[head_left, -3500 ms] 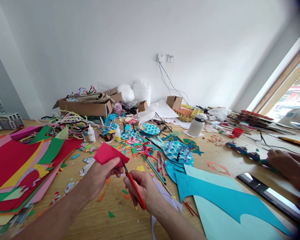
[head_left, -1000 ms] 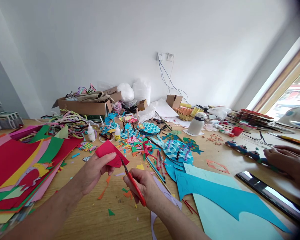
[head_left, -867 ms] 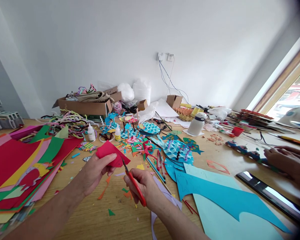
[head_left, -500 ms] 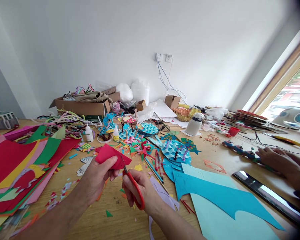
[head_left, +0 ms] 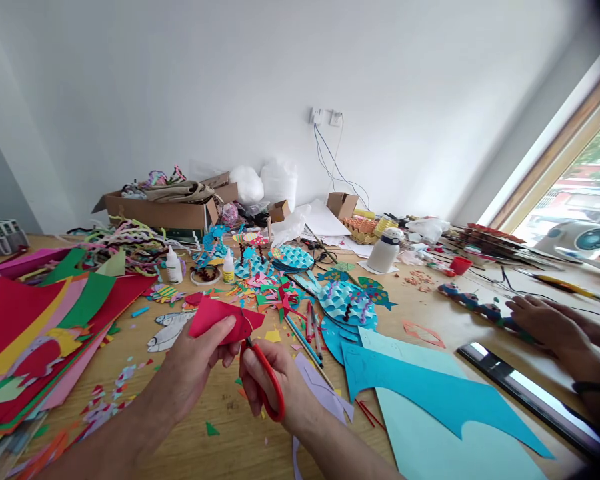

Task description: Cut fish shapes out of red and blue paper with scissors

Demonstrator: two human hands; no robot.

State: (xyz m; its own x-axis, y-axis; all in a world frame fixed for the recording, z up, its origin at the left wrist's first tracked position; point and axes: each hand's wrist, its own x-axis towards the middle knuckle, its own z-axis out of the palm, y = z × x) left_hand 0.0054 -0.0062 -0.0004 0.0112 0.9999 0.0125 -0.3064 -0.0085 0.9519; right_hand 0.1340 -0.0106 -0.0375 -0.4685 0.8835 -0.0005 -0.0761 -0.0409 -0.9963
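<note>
A piece of red paper is pinched in my left hand, thumb on top and fingers curled beneath. My right hand grips red-handled scissors, their blades at the paper's right part where a cut line shows. Both hands hover above the table, close together. Beyond them lie colourful paper scraps, and to the left of the red paper are fish drawings. Pencils and a purple paper strip rest right of my right hand.
Coloured sheets are stacked at the left. Blue paper lies on a pale sheet at the right. Glue bottles, a white bottle and a cardboard box stand farther back. Another person's hands touch a caterpillar-like craft at the right.
The scissors have moved slightly, and the cut edge of the red paper now curls apart at its right part. The view has shifted a little.
</note>
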